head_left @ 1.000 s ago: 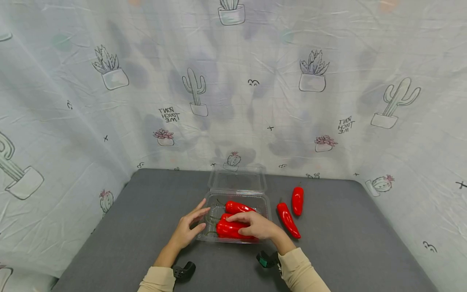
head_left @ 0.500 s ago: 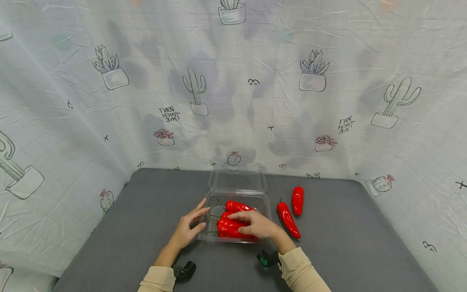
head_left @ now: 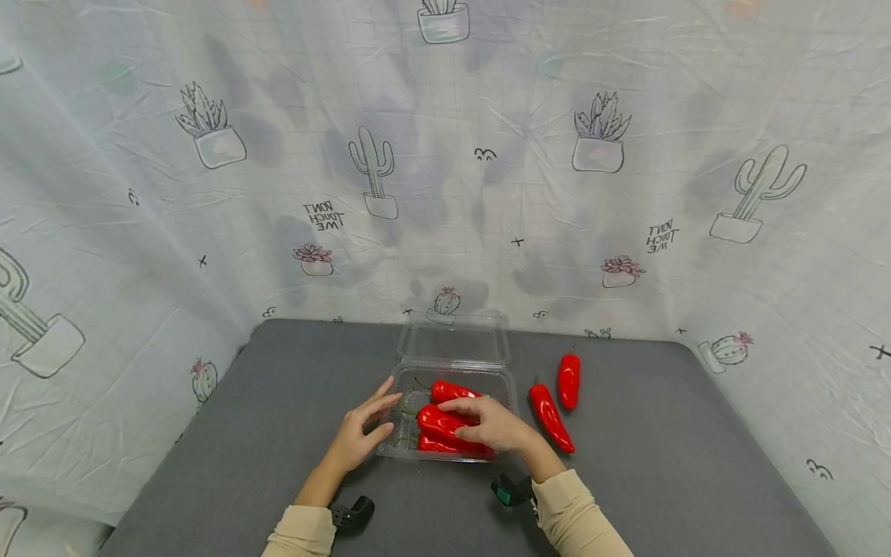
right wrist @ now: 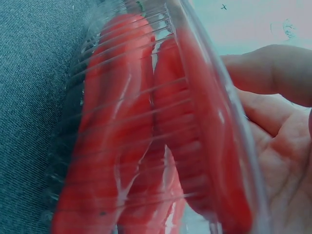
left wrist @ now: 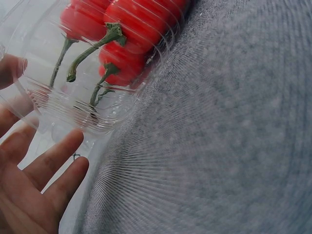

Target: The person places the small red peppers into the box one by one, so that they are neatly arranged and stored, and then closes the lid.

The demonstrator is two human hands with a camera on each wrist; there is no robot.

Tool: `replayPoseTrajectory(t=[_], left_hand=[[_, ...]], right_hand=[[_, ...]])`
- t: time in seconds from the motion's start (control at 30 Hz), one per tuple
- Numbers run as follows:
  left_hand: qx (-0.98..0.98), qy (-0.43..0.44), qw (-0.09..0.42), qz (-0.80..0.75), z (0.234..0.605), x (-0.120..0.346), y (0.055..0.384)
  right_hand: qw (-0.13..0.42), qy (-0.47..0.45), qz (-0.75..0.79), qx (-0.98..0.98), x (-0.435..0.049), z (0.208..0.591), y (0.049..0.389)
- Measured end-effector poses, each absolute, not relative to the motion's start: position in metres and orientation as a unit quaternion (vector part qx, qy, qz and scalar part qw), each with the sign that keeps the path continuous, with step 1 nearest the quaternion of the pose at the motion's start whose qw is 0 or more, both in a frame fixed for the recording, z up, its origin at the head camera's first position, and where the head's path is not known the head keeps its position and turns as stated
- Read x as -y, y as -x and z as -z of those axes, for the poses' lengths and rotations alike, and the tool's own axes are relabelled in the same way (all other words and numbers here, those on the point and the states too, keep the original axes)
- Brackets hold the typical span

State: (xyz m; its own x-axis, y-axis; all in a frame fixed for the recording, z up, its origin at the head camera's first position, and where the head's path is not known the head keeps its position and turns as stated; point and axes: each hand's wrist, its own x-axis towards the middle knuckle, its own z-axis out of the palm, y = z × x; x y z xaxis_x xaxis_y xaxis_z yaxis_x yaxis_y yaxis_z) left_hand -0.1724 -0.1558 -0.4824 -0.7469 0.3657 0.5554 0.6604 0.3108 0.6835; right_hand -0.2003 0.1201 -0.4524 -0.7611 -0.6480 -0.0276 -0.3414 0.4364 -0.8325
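A clear plastic clamshell box (head_left: 438,458) lies on the grey table with its lid tipped back. Inside are several glossy red peppers with green stems pointing left, among them a rear pepper (head_left: 451,391) and a front pepper (head_left: 433,444). My right hand (head_left: 496,427) reaches in from the right, its thumb and fingers curved around the middle pepper (head_left: 435,422). At the box's left side, my left hand (head_left: 356,435) has its fingers spread. The left wrist view has those fingertips (left wrist: 74,140) right by the ribbed clear wall, near the stems.
Two more red peppers lie right of the box, one slanting nearby (head_left: 551,418) and another farther back (head_left: 568,382). The open lid (head_left: 455,342) lies toward the cactus-print curtain (head_left: 445,193) behind the table. A black wrist strap (head_left: 353,514) sits at the left cuff.
The pepper under my right hand has shifted slightly back and right within the box, so the front pepper shows more separately. My left hand has stayed in place.
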Motion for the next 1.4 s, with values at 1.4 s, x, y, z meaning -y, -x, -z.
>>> replayPoseTrajectory(t=[1.4], left_hand=[[0.792,0.328,0.153,0.491,0.485,0.157,0.174]], right_hand=[[0.109,0.288,0.525,-0.794,-0.153,0.44,0.202]])
